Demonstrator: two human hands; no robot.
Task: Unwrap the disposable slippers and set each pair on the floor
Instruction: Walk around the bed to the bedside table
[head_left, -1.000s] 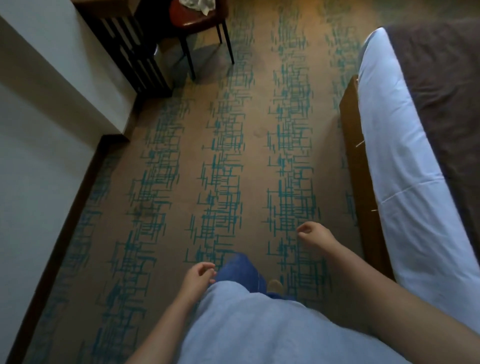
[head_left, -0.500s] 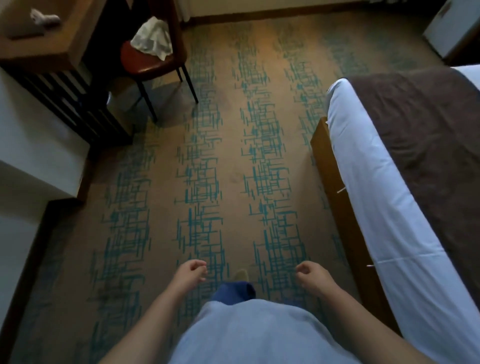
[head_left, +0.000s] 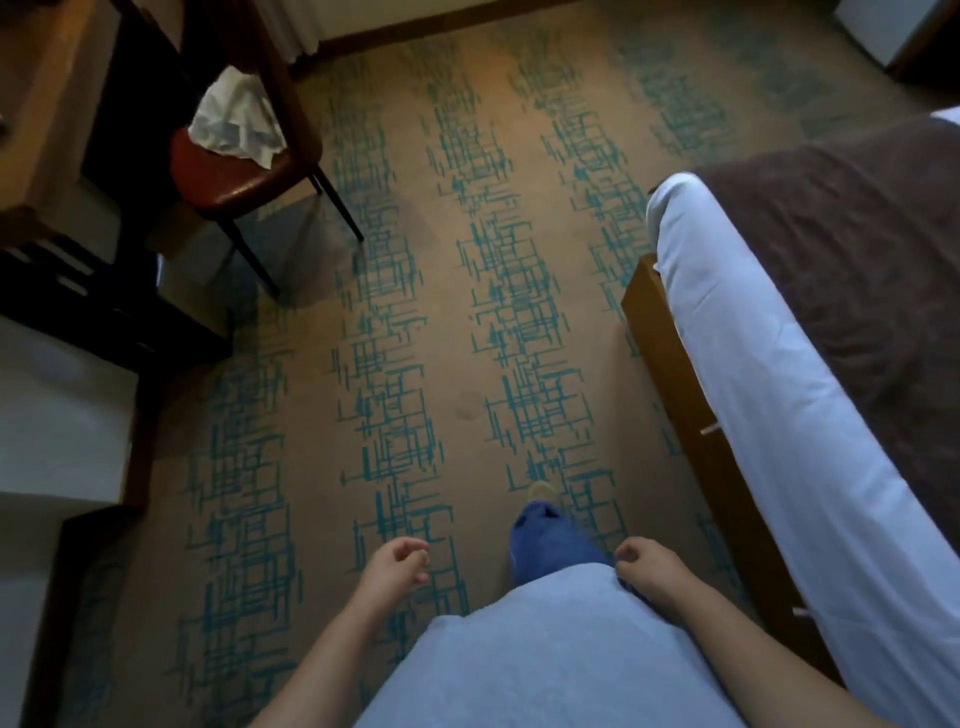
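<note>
patterned carpet (head_left: 467, 291); one chair (head_left: 234, 171), one bed (head_left: 779, 364), two empty hands.

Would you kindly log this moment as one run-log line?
phase: walking on carpet | left hand: empty, curled | right hand: empty, curled | slippers: none visible | bed: right side

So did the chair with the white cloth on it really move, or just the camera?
Cannot tell for sure, but likely not. The chair keeps its place beside the desk; the view shifted as the person walked.
</note>
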